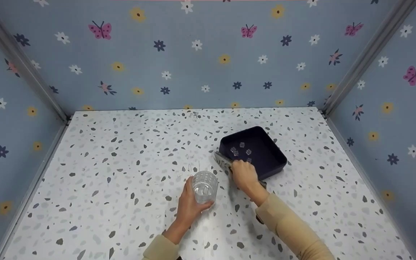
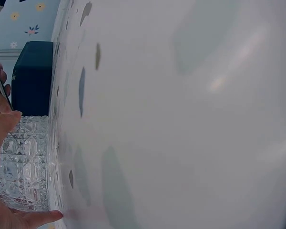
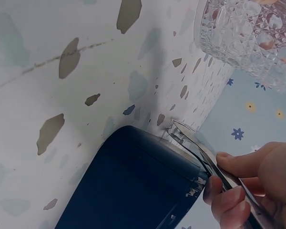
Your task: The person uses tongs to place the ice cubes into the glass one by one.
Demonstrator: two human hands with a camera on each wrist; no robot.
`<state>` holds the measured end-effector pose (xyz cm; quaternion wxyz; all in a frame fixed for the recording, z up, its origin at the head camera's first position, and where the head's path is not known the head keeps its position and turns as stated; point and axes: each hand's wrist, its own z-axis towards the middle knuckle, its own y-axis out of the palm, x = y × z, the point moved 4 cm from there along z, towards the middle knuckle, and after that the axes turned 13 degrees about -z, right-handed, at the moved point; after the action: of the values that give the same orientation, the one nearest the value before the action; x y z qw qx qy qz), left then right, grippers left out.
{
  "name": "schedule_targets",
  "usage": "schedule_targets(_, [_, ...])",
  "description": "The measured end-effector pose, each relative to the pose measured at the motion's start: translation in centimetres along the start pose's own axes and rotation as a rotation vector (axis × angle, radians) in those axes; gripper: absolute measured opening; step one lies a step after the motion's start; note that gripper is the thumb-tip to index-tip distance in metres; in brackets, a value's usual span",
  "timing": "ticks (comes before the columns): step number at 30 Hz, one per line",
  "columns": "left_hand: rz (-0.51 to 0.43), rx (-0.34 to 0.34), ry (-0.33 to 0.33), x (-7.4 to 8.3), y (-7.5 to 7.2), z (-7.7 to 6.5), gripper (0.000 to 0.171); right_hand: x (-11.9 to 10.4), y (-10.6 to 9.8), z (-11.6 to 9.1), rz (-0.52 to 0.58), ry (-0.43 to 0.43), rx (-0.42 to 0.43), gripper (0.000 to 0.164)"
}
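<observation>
A clear, patterned drinking glass stands on the table, and my left hand grips it around the side. Thumb and fingers wrap its cut-patterned wall in the left wrist view. My right hand holds metal tongs, pinched between thumb and fingers. At the tips of the tongs, beside the box wall, is a small clear piece like an ice cube. The dark square box holds several small clear cubes. My right hand hangs over its near left edge.
The white speckled table carries the glass and, to its right, the box. Blue walls with flowers and butterflies enclose the table at the back and on both sides. Grey frame posts stand at the rear corners.
</observation>
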<state>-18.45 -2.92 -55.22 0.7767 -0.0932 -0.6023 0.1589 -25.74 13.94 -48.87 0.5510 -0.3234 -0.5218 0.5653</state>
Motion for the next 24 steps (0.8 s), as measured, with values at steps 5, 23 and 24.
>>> schedule_targets(5, [-0.008, 0.004, -0.006, 0.1, 0.0, 0.0, 0.100, 0.3, -0.1, -0.3, 0.023, -0.011, -0.013, 0.009])
schedule_targets(23, [-0.012, 0.000, -0.013, 0.1, 0.0, 0.0, 0.100, 2.2, -2.2, -1.3, 0.049, 0.043, 0.063, 0.018])
schedule_targets(24, [-0.013, 0.000, -0.010, 0.1, 0.0, 0.0, 0.100, 2.3, -2.4, -1.4, 0.055, 0.047, 0.066, 0.018])
